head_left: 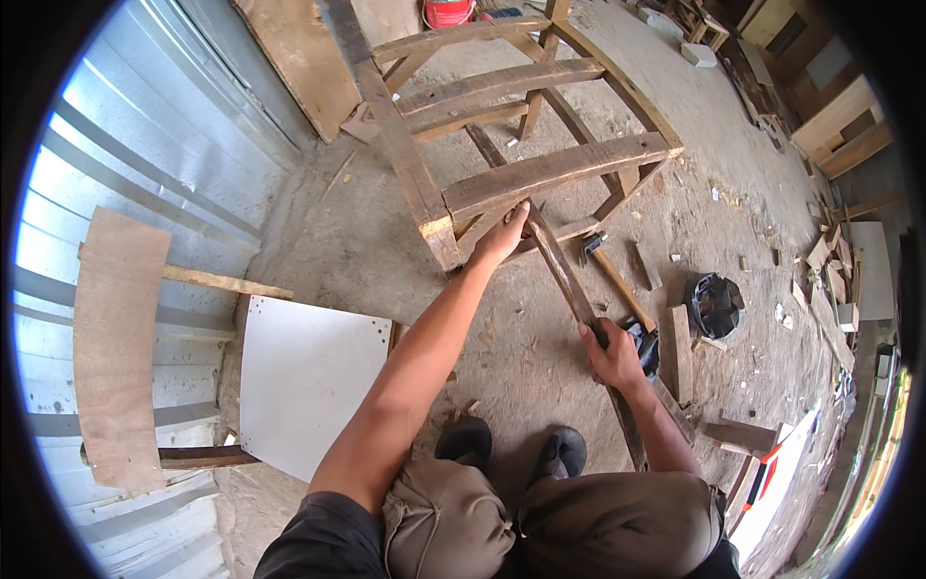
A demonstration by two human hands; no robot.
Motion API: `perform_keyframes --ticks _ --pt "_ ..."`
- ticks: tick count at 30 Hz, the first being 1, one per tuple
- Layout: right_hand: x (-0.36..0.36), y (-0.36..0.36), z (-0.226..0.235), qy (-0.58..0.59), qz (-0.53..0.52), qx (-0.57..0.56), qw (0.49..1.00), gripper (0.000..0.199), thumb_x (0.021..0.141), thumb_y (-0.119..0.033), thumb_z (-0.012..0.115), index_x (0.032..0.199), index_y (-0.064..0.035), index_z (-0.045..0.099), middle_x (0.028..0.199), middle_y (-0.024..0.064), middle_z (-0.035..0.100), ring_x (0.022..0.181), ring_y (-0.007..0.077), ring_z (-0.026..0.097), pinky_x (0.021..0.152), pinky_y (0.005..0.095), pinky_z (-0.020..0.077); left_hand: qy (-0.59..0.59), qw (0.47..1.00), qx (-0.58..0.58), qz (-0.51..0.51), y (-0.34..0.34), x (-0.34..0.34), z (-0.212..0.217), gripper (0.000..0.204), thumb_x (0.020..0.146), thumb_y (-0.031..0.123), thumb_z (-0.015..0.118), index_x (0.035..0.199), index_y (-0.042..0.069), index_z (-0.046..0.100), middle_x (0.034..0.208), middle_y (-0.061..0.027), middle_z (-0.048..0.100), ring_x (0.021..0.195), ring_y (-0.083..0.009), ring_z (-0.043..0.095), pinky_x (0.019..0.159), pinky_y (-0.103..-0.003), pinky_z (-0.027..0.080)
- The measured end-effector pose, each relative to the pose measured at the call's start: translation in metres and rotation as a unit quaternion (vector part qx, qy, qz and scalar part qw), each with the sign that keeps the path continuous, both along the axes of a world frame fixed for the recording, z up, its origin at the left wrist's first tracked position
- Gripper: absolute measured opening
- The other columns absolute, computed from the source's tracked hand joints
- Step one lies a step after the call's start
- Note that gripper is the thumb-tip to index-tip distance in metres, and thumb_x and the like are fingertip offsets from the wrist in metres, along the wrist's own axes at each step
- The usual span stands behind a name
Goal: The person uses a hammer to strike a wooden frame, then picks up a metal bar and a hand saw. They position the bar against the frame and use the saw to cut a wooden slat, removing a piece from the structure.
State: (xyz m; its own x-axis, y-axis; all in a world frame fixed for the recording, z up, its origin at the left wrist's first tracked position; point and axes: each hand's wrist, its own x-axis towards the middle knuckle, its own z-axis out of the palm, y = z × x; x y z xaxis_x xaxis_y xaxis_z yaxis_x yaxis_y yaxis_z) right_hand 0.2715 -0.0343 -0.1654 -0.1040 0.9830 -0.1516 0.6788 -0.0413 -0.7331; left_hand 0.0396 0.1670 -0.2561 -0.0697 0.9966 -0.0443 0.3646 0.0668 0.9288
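Observation:
A long, dark wooden strip (pixel 559 272) slants from the wooden frame down towards my right knee. My left hand (pixel 502 237) is closed round its far end, thumb on top, right beside the frame's near rail. Further down, my right hand (pixel 614 357) grips the same strip, fingers wrapped round it. The wooden frame (pixel 559 176), built of worn brown bars and chair-like, lies on the floor ahead of me. Whether the strip's tip touches the rail is hard to tell. Right of the strip, a claw hammer (pixel 624 288) with a wooden handle lies on the ground.
A black bucket-like container (pixel 716 305) stands at the right, near loose wood blocks (pixel 679 353). To the left are a white board (pixel 311 372) and a curved plywood piece (pixel 121 347) by the metal wall. A red bucket (pixel 448 13) sits beyond the frame; scrap wood (pixel 828 289) lies far right.

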Motion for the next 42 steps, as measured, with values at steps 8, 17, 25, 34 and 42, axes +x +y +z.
perform_keyframes --ticks 8,17,25,34,42 --pt "-0.010 0.000 0.001 0.011 -0.008 -0.074 0.997 0.046 0.096 -0.037 0.060 0.101 0.0088 0.055 0.054 0.0178 0.059 0.046 0.0246 0.064 0.044 0.0361 0.0494 0.031 0.999 -0.028 -0.031 -0.005 -0.004 0.002 0.056 0.092 0.049 0.060 0.066 0.000 0.054 0.060 -0.0070 0.052 0.061 -0.0161 0.049 0.060 -0.038 0.041" --pt "-0.013 -0.002 0.004 0.030 -0.025 -0.092 0.995 0.042 0.096 -0.037 0.060 0.093 0.0041 0.054 0.053 0.0112 0.055 0.045 0.0190 0.060 0.046 0.0344 0.0465 0.009 0.996 -0.061 -0.063 -0.011 -0.006 0.023 0.049 0.092 0.051 0.058 0.084 0.003 0.056 0.076 -0.0077 0.055 0.074 -0.0216 0.052 0.070 -0.039 0.040" --pt "-0.011 0.001 -0.002 0.017 -0.004 -0.063 0.998 0.047 0.096 -0.037 0.060 0.100 0.0088 0.055 0.054 0.0173 0.057 0.048 0.0268 0.065 0.044 0.0373 0.0498 0.009 0.999 -0.034 -0.026 -0.005 -0.008 0.008 0.053 0.093 0.044 0.062 0.066 0.000 0.056 0.060 -0.0027 0.049 0.062 -0.0124 0.045 0.058 -0.037 0.039" --pt "-0.008 0.018 -0.002 0.048 0.009 -0.157 0.986 0.062 0.096 -0.055 0.053 0.100 0.0063 0.054 0.058 0.0115 0.057 0.049 0.0193 0.064 0.050 0.0363 0.0512 0.025 0.995 -0.088 -0.046 -0.005 -0.011 0.015 0.060 0.087 0.059 0.062 0.090 -0.001 0.068 0.086 -0.0152 0.071 0.086 -0.0313 0.067 0.078 -0.040 0.050" --pt "-0.036 0.048 -0.006 0.041 0.040 -0.001 0.998 0.058 0.095 -0.031 0.059 0.143 -0.0062 0.039 0.121 0.0289 0.060 0.112 0.0447 0.058 0.095 0.0471 0.0462 0.019 1.000 -0.020 -0.005 -0.007 -0.011 0.008 0.053 0.090 0.048 0.064 0.073 -0.002 0.061 0.065 -0.0064 0.058 0.066 -0.0176 0.054 0.064 -0.037 0.043"
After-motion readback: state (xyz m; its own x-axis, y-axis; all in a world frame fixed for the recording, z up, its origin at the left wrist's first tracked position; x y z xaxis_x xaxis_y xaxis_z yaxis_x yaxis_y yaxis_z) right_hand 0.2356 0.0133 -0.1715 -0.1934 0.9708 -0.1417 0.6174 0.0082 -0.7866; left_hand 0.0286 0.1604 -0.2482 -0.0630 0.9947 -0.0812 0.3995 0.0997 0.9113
